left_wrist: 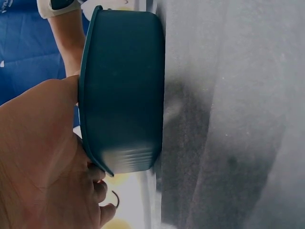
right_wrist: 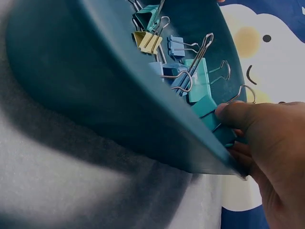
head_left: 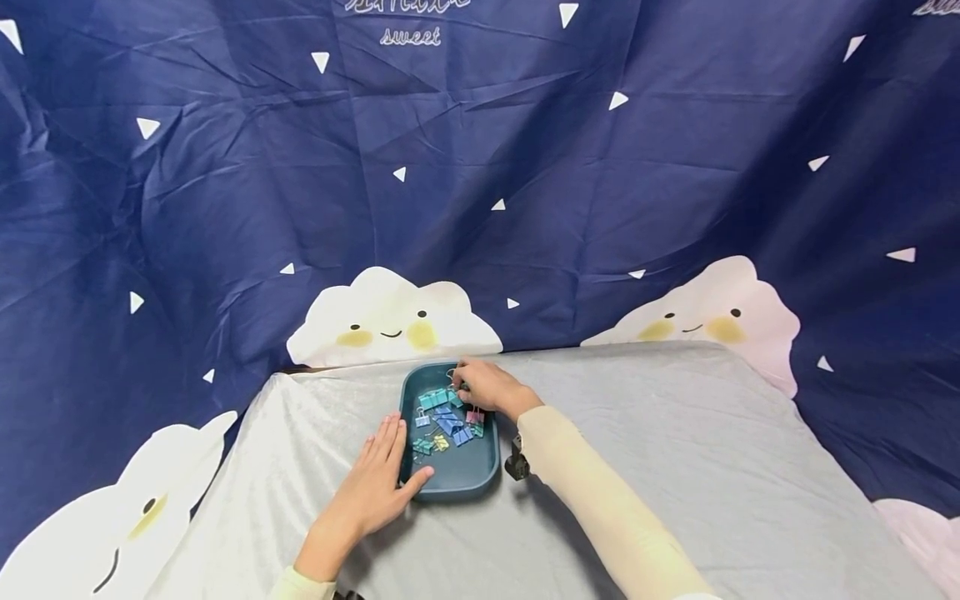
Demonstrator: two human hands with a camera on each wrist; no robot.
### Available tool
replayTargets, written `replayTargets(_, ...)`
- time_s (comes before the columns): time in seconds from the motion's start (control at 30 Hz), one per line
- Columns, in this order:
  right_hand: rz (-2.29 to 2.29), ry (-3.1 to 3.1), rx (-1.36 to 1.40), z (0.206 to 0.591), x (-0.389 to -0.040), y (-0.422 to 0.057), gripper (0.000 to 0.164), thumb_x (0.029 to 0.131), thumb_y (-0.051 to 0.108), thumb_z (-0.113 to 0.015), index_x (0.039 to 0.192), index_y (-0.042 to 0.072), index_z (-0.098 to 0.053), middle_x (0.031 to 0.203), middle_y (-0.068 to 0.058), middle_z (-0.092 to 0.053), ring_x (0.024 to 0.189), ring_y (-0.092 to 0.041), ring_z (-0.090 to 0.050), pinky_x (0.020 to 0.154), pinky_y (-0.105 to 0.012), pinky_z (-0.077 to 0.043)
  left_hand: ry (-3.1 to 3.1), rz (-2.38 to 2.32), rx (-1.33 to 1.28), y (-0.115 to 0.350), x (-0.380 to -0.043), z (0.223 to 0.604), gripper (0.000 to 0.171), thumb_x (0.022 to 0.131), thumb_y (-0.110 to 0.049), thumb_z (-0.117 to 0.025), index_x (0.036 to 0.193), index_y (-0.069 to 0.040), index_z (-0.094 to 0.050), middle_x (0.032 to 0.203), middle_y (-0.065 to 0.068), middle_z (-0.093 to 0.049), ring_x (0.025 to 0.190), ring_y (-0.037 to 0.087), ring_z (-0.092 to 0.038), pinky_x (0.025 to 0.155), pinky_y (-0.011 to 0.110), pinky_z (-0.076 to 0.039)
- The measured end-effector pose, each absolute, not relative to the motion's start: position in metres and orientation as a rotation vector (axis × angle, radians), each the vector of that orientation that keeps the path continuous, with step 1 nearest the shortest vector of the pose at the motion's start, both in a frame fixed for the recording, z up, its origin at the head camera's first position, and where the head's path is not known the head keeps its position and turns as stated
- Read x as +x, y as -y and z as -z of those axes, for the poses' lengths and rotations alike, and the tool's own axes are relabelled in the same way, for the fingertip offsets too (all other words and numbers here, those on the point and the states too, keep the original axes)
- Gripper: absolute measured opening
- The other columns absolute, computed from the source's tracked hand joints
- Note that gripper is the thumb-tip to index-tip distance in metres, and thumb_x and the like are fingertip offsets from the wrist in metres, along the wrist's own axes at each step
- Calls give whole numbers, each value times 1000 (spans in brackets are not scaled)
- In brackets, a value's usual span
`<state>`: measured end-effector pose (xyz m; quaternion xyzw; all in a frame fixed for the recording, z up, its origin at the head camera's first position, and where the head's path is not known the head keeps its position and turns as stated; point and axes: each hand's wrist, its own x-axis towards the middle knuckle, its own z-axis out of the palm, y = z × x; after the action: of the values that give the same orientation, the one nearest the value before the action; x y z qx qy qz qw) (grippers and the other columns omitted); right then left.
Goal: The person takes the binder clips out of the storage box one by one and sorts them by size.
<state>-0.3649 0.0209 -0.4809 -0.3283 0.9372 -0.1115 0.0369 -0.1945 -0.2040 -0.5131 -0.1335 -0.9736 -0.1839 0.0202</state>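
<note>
A dark teal tray (head_left: 461, 479) holds several binder clips in blue, teal, yellow and pink. My left hand (head_left: 371, 492) rests along the tray's left rim, its fingers extended and the thumb over the near corner. At the far right corner, my right hand (head_left: 489, 388) reaches over the rim. In the right wrist view its thumb and fingers pinch a teal binder clip (right_wrist: 206, 109) inside the tray. Around it lie a larger teal clip (right_wrist: 201, 78), blue clips (head_left: 448, 420), a pink clip (head_left: 476, 416) and a yellow clip (head_left: 441, 442).
The tray stands on a grey cloth (head_left: 675, 467) spread over the table. Behind it hangs a dark blue curtain (head_left: 480, 133) with white triangles and smiling clouds. A small black device (head_left: 517, 460) sits at the right wrist.
</note>
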Motion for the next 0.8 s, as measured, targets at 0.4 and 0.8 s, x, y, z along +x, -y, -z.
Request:
replayTargets(0.4, 532, -2887, -1209, 479, -363, -30, 12, 100, 21, -76, 103, 12, -83, 108, -3, -69, 104, -21, -69, 96, -38, -58, 3031, 556, -408, 200, -192, 515, 94, 106, -61, -53, 167, 6, -24, 177, 23, -17, 166, 40, -16, 132, 65, -18)
replayTargets(0.8, 663, -2852, -1119, 467, -363, -40, 20, 101, 8, -70, 118, 8, -81, 126, -8, -74, 122, -25, -69, 109, -41, -55, 3033, 547, -378, 199, -194, 515, 94, 106, -60, -53, 167, 5, -21, 178, 22, -13, 167, 39, -12, 132, 65, -15)
